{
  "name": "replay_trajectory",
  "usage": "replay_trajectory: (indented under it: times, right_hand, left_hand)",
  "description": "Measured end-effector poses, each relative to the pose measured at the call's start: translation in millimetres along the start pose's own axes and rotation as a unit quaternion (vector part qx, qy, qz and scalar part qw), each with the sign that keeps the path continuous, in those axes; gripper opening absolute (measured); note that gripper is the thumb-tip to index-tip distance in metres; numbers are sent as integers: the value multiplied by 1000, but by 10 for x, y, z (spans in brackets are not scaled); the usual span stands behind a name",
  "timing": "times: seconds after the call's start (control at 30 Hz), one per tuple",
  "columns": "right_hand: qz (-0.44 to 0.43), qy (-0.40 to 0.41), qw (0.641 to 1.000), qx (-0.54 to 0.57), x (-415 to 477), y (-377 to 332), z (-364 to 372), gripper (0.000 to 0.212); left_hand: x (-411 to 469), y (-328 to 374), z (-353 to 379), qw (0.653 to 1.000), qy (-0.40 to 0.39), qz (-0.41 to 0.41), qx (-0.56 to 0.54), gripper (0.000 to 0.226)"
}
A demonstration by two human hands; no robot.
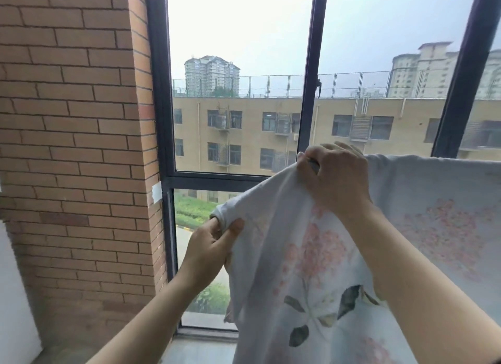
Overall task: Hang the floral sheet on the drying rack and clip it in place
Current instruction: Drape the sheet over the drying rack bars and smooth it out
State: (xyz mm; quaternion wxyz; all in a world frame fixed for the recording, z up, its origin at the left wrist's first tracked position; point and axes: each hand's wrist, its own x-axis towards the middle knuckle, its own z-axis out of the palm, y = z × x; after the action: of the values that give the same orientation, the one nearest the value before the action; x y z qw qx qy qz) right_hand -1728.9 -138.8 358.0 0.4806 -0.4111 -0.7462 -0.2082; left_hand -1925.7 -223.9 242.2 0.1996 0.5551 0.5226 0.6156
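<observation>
My left hand (214,244) pinches the loose corner of the sheet (311,282), which drapes away to the right. If I let go before clipping, that end could sag and drag the rest down. My right hand (336,174) grips the top fold, with something dark beneath my fingers that I cannot identify. No container in view.

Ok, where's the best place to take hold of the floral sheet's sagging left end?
Likely at the rolled hem of the floral sheet, where the left hand pinches it, coming from the left. The right hand grips the high point, and the edge slopes down to that free corner.
</observation>
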Motion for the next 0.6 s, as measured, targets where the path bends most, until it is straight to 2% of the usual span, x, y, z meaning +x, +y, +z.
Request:
replay_trajectory:
  times: [0.13, 0.3, 0.47, 0.6]
  right_hand:
    - [-10, -8, 1000, 18, -18, 56, 20, 40]
    - [3, -19, 997, 70, -99, -31, -19, 36]
    - [-8, -22, 997, 70, -455, -314, -81, 42]
    - [47, -59, 995, 64, -748, -589, -41, 45]
  left_hand:
    - [-1, -175, -115, 1000, 7, -7, -27, 69]
    - [20, -489, -338, 995, 80, -24, -48, 55]
    - [55, -799, -452, 997, 18, -49, -60, 59]
    - [148, -943, -510, 994, -48, -47, -88, 55]
